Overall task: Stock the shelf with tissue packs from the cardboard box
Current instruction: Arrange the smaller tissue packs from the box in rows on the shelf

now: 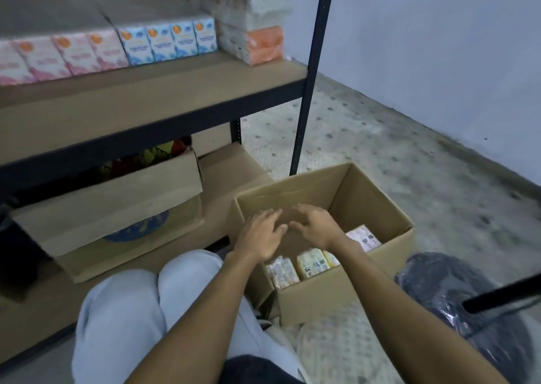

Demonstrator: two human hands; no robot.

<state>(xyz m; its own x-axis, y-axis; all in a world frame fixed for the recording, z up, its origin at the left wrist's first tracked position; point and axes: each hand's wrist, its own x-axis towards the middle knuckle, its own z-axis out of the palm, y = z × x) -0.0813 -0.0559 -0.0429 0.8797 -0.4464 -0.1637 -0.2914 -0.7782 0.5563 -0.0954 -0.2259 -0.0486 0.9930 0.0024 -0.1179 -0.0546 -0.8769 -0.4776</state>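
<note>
An open cardboard box [377,196] stands on the floor in front of me. Tissue packs lie in its near end: an orange one [282,271], a yellow one [312,262] and a pink one [364,237]. Both my hands hover over the box's middle, fingers spread and empty. My left hand [260,234] is beside my right hand [316,225], nearly touching. On the shelf [164,96] above left stand pink packs [73,54] and blue packs [172,42] in a row, with stacked packs [254,26] at the right end.
A second cardboard box [117,216] with a hanging flap sits under the shelf. The black shelf post [310,73] rises just behind the open box. A dark plastic bag [468,304] lies at the right. My knees [152,295] are at the bottom left.
</note>
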